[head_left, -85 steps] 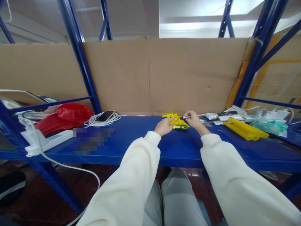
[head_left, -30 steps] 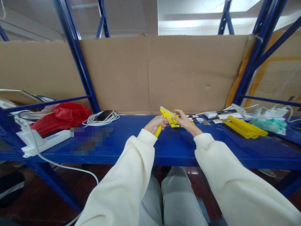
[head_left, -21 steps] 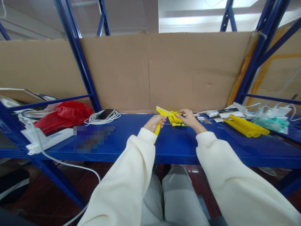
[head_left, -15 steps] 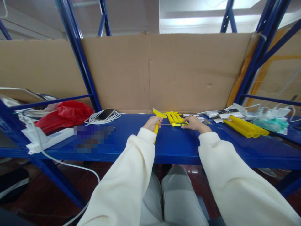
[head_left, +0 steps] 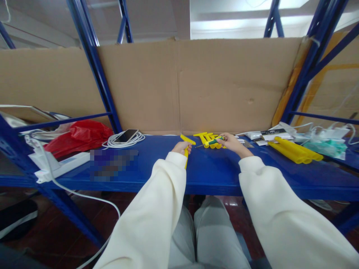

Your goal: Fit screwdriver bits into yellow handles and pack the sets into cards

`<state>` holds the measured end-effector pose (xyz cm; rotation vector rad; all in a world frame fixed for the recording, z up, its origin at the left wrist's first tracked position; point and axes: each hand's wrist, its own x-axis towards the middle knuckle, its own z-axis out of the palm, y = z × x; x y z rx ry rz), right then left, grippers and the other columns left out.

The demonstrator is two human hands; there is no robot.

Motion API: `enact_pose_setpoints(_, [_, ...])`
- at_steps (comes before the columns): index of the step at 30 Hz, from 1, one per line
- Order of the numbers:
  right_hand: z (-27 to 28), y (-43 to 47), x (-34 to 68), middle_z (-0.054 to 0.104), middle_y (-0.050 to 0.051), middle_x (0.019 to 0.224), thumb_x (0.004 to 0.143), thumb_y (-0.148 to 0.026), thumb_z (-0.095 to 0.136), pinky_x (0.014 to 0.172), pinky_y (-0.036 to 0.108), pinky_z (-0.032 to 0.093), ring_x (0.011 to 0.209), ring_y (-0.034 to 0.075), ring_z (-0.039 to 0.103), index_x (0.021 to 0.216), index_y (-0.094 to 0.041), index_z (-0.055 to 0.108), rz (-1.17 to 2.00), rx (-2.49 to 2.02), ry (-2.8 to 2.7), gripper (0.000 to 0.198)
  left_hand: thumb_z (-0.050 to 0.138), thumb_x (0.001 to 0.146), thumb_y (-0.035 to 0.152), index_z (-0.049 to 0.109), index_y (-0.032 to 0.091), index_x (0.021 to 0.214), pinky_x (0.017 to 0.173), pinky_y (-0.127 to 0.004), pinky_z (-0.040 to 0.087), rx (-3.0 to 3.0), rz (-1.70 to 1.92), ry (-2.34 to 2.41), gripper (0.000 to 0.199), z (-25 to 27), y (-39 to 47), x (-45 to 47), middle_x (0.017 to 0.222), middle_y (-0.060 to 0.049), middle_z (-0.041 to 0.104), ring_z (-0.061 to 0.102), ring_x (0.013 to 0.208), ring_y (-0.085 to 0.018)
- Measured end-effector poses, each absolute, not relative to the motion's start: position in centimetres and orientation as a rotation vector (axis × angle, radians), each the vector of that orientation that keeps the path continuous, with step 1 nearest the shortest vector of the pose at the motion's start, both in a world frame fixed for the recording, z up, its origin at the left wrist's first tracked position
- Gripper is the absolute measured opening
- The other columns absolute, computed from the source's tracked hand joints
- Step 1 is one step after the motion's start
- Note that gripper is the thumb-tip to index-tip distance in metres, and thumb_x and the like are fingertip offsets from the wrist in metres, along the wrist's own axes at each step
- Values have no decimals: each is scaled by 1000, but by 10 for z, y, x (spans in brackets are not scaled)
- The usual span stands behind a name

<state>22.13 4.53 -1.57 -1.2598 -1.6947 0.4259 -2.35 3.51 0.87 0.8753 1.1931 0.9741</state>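
My left hand [head_left: 182, 148] is closed round the handle of a yellow T-shaped tool [head_left: 187, 139], its crosspiece sticking up above my fingers and its lower end showing below them. In my right hand [head_left: 227, 141] is a screwdriver [head_left: 211, 142] with a yellow and green handle. Its thin shaft points left towards the yellow tool, with a small gap between them. Behind the screwdriver, several more yellow T-shaped tools [head_left: 206, 136] lie side by side on the blue shelf [head_left: 157, 168]. Their lower ends are partly covered by the screwdriver and my right hand.
Yellow tubes [head_left: 294, 151] and white packets [head_left: 276, 135] lie to the right. On the left are a phone [head_left: 127, 136] on a coiled white cable [head_left: 110, 142], a red plastic bag [head_left: 81, 136] and a white power strip [head_left: 67, 164]. A cardboard panel [head_left: 140, 86] stands behind.
My right hand has lifted the screwdriver off the shelf, tilting its handle end up. My left hand keeps hold of the yellow tool and has turned it slightly.
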Motion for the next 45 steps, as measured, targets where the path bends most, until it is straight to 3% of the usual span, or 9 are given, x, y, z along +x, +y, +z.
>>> enact_pose_setpoints(9, [-12, 49, 214, 62, -1, 69, 72, -43, 69, 52, 27, 50, 51, 13, 56, 87, -21, 55, 433, -1022, -1495, 31, 37, 93, 2, 43, 18, 74, 34, -13, 21, 825, 874, 1212, 26, 5, 39, -25, 48, 9, 34, 27, 32, -3])
enact_pose_setpoints(18, [-11, 42, 202, 61, -2, 70, 69, -49, 70, 53, 25, 48, 50, 11, 56, 87, -22, 54, 490, -960, -1500, 37, 64, 83, 9, 46, 18, 76, 34, -13, 22, 813, 861, 1144, 22, -5, 50, -27, 51, 10, 36, 28, 34, -2])
enact_pose_setpoints(27, [-10, 40, 202, 62, -1, 73, 71, -50, 68, 55, 25, 49, 54, 11, 57, 91, -21, 54, 475, -1010, -1506, 37, 58, 86, 7, 51, 15, 82, 36, -14, 24, 821, 855, 1186, 12, -3, 48, -24, 51, 9, 39, 30, 34, -3])
enact_pose_setpoints(35, [-9, 37, 200, 60, -2, 72, 72, -45, 68, 56, 27, 49, 53, 12, 56, 90, -21, 53, 481, -1016, -1498, 33, 45, 92, 4, 48, 16, 74, 35, -14, 22, 847, 863, 1209, 22, 1, 40, -21, 49, 8, 36, 28, 33, -3])
enact_pose_setpoints(45, [-3, 27, 195, 57, -2, 58, 63, -63, 72, 44, 24, 40, 49, 12, 51, 81, -22, 54, 489, -1033, -1472, 48, 52, 89, 4, 51, 15, 70, 36, -16, 23, 885, 875, 1259, 21, 3, 39, -19, 47, 7, 40, 30, 33, -4])
